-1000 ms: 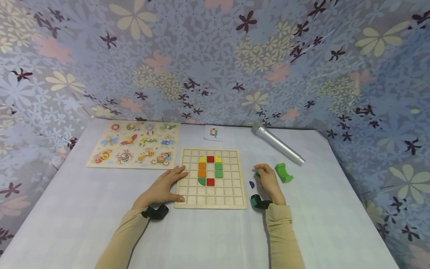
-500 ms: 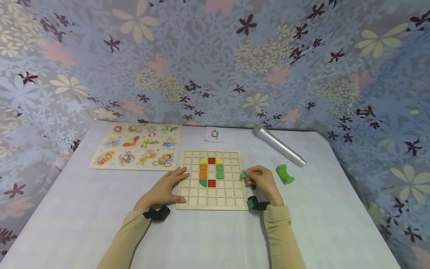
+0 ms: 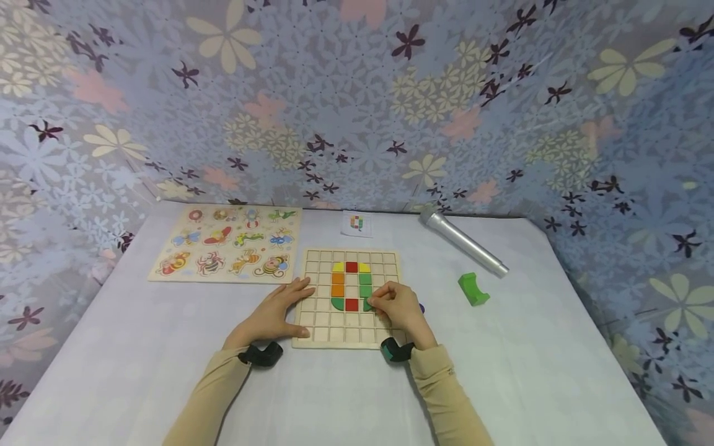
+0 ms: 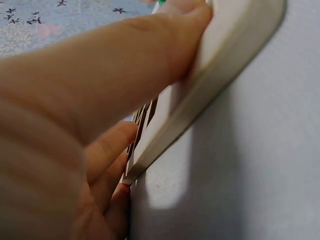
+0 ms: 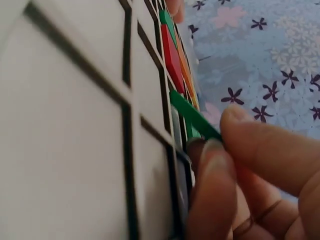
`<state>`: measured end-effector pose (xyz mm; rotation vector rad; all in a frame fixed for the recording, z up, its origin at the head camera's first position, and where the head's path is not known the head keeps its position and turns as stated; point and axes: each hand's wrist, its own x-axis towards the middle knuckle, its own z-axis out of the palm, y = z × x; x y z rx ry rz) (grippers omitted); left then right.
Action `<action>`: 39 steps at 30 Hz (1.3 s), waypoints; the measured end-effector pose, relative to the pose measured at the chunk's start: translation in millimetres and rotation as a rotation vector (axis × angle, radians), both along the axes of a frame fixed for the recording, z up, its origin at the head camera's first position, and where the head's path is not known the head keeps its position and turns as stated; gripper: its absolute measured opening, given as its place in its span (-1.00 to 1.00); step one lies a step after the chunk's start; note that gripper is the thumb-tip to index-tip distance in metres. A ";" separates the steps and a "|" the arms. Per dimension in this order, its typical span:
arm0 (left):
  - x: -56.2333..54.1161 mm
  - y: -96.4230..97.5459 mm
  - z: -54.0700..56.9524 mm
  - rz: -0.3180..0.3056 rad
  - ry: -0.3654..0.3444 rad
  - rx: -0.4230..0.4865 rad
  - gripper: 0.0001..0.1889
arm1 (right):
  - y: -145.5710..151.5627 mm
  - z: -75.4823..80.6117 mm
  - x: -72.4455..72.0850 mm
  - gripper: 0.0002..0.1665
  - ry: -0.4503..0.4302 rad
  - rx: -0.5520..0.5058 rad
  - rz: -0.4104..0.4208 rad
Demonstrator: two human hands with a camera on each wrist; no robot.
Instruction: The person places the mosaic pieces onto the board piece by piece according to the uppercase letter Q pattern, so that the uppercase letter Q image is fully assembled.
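A wooden grid board [image 3: 326, 334] lies on the table with red, yellow, orange and green tiles forming a ring in its cells. My right hand [image 3: 398, 306] pinches a green tile [image 5: 195, 115] between thumb and fingers, tilted over a cell beside the lower red tile [image 3: 351, 305]. One edge of the green tile meets the grid in the right wrist view. My left hand [image 3: 273, 313] rests on the board's left edge, fingers and thumb spread; the left wrist view shows the thumb [image 4: 165, 45] lying on the rim. Partly hidden behind the right hand is a blue piece [image 3: 422, 308].
A picture board of insects [image 3: 229, 244] lies at the back left. Behind the grid is a small card [image 3: 356, 223] with a coloured ring pattern. A silver microphone [image 3: 465, 241] and a curved green block [image 3: 473, 289] lie to the right.
My right hand has carried the green tile leftward from the table beside the board to the ring's lower right corner. The left hand keeps its place on the board.
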<state>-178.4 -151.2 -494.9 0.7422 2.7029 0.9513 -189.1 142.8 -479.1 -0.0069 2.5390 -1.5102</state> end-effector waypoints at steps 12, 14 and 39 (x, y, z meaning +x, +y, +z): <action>0.6 -1.3 -2.8 -0.006 0.011 0.012 -0.07 | -10.7 -0.4 3.9 -0.85 0.093 0.153 -0.019; 0.9 -1.4 -2.4 -0.006 0.012 0.011 -0.07 | -10.8 -1.5 3.7 -0.86 0.102 0.165 -0.020; 1.3 0.7 -0.2 0.001 0.005 0.001 -0.07 | 8.9 10.7 1.0 -0.68 -0.028 -0.161 0.218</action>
